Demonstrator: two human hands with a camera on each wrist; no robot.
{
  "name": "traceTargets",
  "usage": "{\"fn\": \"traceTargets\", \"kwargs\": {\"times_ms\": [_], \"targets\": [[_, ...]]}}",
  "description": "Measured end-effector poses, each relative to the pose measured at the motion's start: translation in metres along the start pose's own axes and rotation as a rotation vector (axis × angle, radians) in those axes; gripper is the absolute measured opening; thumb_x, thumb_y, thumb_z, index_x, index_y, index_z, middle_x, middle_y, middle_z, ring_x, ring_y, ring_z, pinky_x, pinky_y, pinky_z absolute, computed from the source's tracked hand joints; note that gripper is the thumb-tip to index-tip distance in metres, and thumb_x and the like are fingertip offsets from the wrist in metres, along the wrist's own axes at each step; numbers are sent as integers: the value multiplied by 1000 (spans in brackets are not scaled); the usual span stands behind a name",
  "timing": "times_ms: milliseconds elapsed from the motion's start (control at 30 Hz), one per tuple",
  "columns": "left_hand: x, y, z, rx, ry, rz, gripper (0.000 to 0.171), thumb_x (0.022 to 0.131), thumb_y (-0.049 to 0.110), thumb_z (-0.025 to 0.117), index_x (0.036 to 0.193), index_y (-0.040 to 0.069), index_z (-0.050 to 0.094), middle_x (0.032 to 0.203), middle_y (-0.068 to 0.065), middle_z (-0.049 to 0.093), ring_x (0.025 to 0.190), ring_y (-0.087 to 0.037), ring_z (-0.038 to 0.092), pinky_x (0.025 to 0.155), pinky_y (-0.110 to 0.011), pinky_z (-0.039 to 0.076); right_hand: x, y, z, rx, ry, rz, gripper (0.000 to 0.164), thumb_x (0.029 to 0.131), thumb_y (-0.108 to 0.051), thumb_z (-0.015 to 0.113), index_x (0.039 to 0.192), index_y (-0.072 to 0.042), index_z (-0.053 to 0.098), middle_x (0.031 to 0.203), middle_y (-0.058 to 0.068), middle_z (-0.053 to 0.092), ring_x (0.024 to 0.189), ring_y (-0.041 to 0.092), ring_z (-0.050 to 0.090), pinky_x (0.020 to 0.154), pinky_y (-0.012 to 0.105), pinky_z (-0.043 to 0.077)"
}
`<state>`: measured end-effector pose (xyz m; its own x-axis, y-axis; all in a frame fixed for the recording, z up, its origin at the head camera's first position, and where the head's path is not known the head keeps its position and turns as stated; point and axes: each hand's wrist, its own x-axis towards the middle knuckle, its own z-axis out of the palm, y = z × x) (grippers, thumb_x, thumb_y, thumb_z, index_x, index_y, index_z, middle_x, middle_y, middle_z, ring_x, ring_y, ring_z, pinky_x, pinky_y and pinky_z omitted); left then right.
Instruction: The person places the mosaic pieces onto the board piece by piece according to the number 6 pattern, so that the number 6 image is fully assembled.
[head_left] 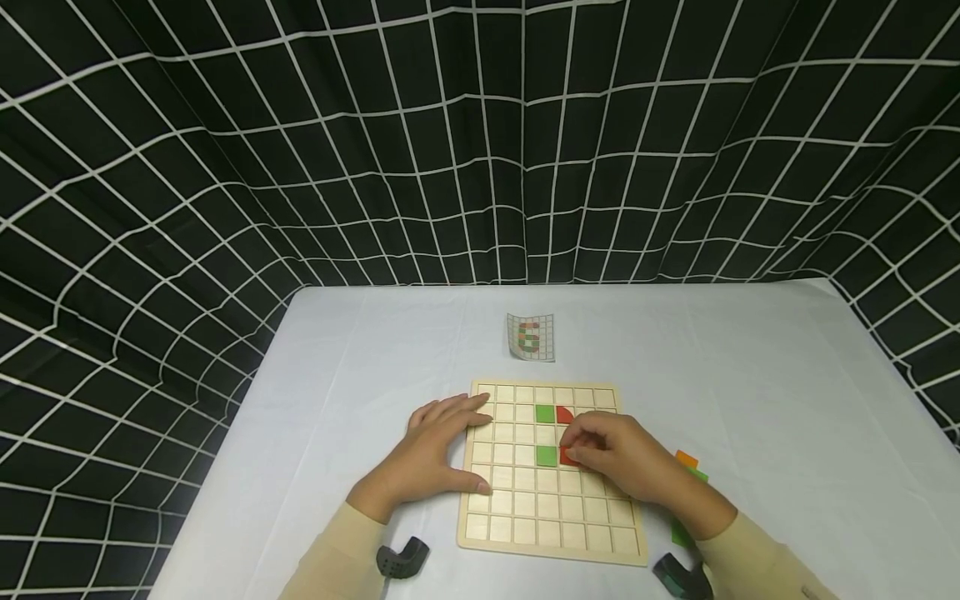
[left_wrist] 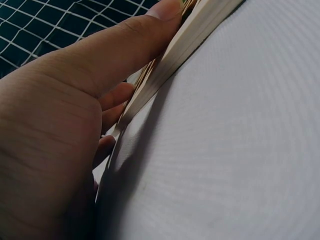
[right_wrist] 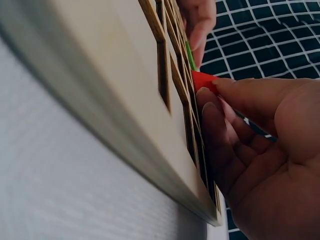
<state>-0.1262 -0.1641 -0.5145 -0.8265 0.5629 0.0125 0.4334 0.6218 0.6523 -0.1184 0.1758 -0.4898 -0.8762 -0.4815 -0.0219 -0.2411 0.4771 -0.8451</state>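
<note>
A wooden grid board (head_left: 517, 529) lies on the white table. Its upper cells hold two green square tiles (head_left: 545, 413) and a red quarter-round tile (head_left: 564, 414). My right hand (head_left: 618, 454) pinches another red tile (right_wrist: 202, 81) between thumb and fingers, at the cell right of the lower green tile (head_left: 546, 456). How far that tile sits in its cell, I cannot tell. My left hand (head_left: 435, 450) rests along the board's left edge with fingers spread; its thumb (left_wrist: 135, 42) lies over the rim in the left wrist view.
Beyond the board lies a small printed card (head_left: 530, 337) with a coloured grid pattern. Loose orange (head_left: 686, 458) and green tiles (head_left: 681, 535) lie right of the board, partly hidden by the right forearm. A black curtain with white grid lines (head_left: 495, 150) surrounds the table.
</note>
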Motion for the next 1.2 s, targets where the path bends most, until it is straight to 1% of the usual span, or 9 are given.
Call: {"fn": "traceTargets", "kwargs": {"times_ms": [167, 433, 667, 767, 900, 1033, 1200], "targets": [[0, -1, 0, 1, 4, 0, 85, 80, 55, 94, 150, 19, 62, 175, 6, 34, 161, -23, 25, 126, -55, 9, 0, -2, -1, 7, -18, 15, 11, 102, -6, 77, 101, -17, 75, 88, -8, 68, 82, 14, 63, 72, 28, 55], [0, -1, 0, -5, 6, 6, 84, 81, 53, 94, 150, 18, 62, 175, 4, 34, 161, -25, 26, 126, -55, 8, 0, -4, -3, 19, -49, 28, 9, 103, -8, 75, 103, -17, 77, 88, -7, 69, 82, 14, 63, 73, 28, 54], [0, -1, 0, -1, 9, 9, 84, 80, 52, 95, 150, 18, 62, 175, 3, 35, 160, -26, 26, 126, -55, 9, -1, -3, -3, -24, -32, 11, 16, 101, -3, 75, 102, -19, 77, 97, -8, 68, 87, 13, 61, 77, 29, 54], [0, 0, 0, -4, 9, 7, 84, 80, 51, 95, 150, 18, 62, 175, 3, 35, 160, -26, 26, 126, -55, 8, -1, -2, -3, -25, -30, 2, 13, 101, -6, 77, 102, -19, 77, 95, -8, 67, 87, 13, 62, 76, 29, 54], [0, -1, 1, -1, 8, 6, 84, 80, 51, 95, 150, 18, 62, 175, 4, 35, 160, -25, 26, 126, -54, 8, -1, -2, 0, -23, -25, -35, 13, 98, -10, 83, 107, -18, 79, 94, -8, 66, 86, 13, 61, 74, 27, 54], [0, -2, 1, 5, 8, 7, 84, 80, 52, 95, 150, 19, 62, 175, 4, 34, 160, -25, 26, 126, -54, 9, -2, -4, 6, -77, -18, -79, 19, 94, -14, 88, 110, -20, 80, 93, -8, 62, 84, 14, 58, 71, 27, 51], [1, -2, 1, 3, 8, 9, 85, 80, 53, 95, 150, 19, 62, 175, 5, 34, 160, -24, 26, 126, -55, 8, -2, -6, 10, -176, 17, -92, 16, 94, -11, 87, 103, -21, 78, 91, -11, 60, 83, 10, 56, 70, 27, 50]]}}
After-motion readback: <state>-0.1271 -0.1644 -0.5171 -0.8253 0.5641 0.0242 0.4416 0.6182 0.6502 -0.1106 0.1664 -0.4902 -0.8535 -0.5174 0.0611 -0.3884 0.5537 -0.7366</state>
